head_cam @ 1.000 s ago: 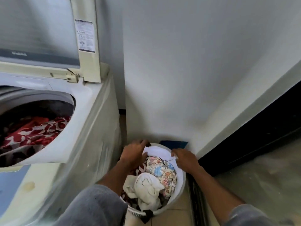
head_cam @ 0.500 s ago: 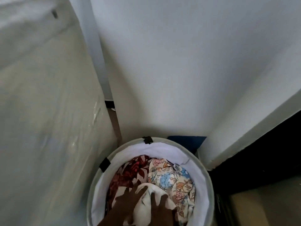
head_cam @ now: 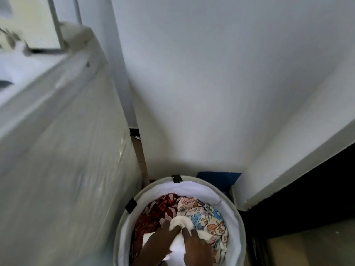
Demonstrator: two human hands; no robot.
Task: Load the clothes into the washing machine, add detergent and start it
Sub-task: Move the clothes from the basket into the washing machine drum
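A round white laundry basket stands on the floor at the bottom centre. In it lie a dark red patterned cloth, a pale floral cloth and a white cloth. Both my hands reach down into the basket. My left hand and my right hand lie side by side on the white cloth, and their fingers dig into its bunched folds and grip it. The washing machine fills the left side, blurred, its drum out of view.
A white wall rises right behind the basket. A blue object sits between basket and wall. A dark band runs along the right at floor level. The basket stands close against the machine's side.
The view has tipped down from the machine's drum to the basket and then lifted slightly. My hands left the basket's rim and closed together on the white cloth.
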